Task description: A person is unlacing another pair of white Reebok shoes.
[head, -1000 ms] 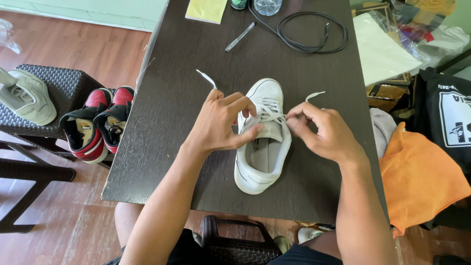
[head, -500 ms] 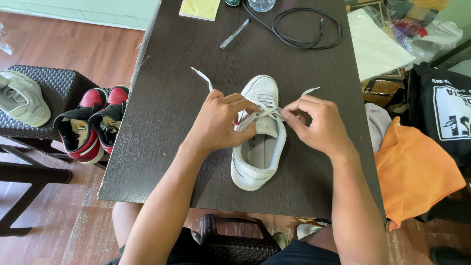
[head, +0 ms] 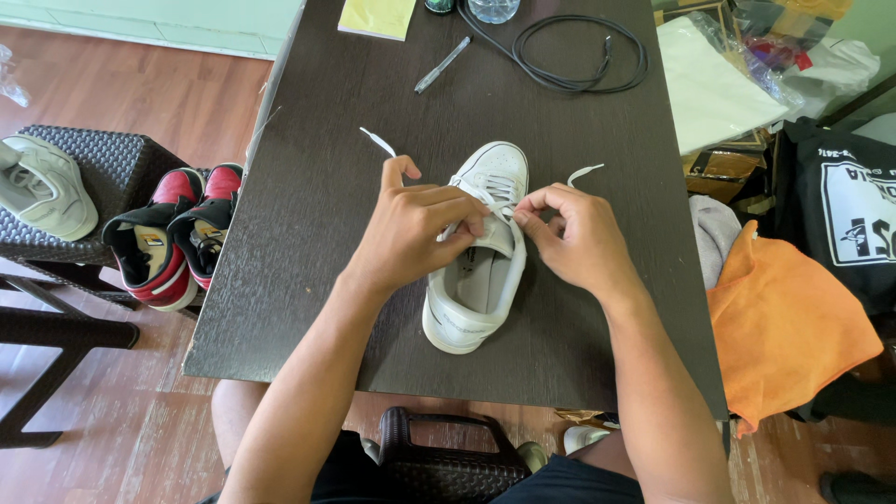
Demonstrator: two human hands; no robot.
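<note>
A white sneaker [head: 478, 280] lies on the dark wooden table [head: 308, 243], toe pointing away from me. My left hand [head: 411, 229] rests on the shoe's left side and pinches the white lace by the tongue. My right hand [head: 571, 233] grips the lace on the right side, fingers curled. One loose lace end [head: 378, 142] trails out to the upper left, the other lace end [head: 585, 173] sticks out past my right knuckles.
A pen [head: 442, 64], a coiled black cable [head: 577, 51] and a yellow notepad [head: 377, 17] lie at the table's far end. A red and black pair of sneakers [head: 173, 233] and a pale shoe [head: 42, 187] sit on a wicker stool at left. Orange cloth [head: 784, 327] lies at right.
Both hands have drawn closer together over the shoe's tongue, and the laces are pulled tighter across the eyelets. The shoe has hardly moved on the table.
</note>
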